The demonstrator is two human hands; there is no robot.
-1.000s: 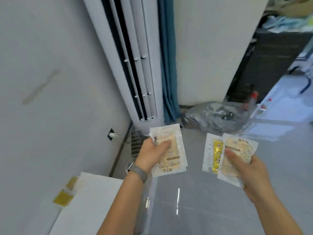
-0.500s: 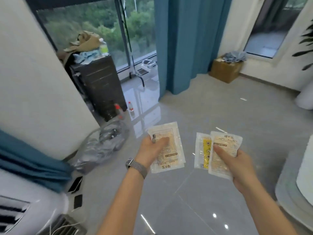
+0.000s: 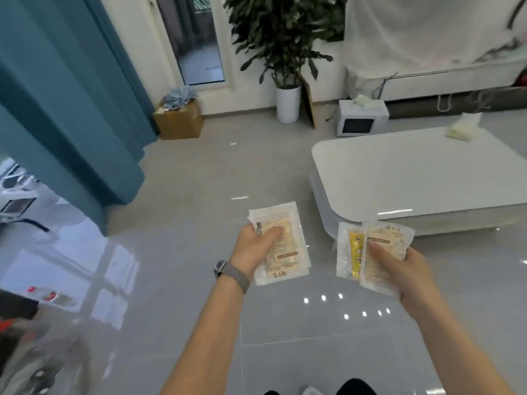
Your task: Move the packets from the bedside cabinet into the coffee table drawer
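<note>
Packets in both my hands, carried over floor. Left hand point(image 3: 256, 246) pinches pale stack point(image 3: 281, 246); right hand point(image 3: 399, 269) grips fanned pair point(image 3: 373, 252), yellow one loosest, could slip. Coffee table point(image 3: 413, 178) ahead right; drawer unseen, no free hand to pull it.

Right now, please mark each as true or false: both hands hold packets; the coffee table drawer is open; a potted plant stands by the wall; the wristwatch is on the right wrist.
1. Both hands hold packets. True: the left hand grips clear plastic packets, and the right hand grips two more.
2. The white glossy coffee table shows an open drawer. False: none visible.
3. A green potted plant stands by the wall. True.
4. The grey mesh wristwatch is on the right wrist. False: left.
</note>
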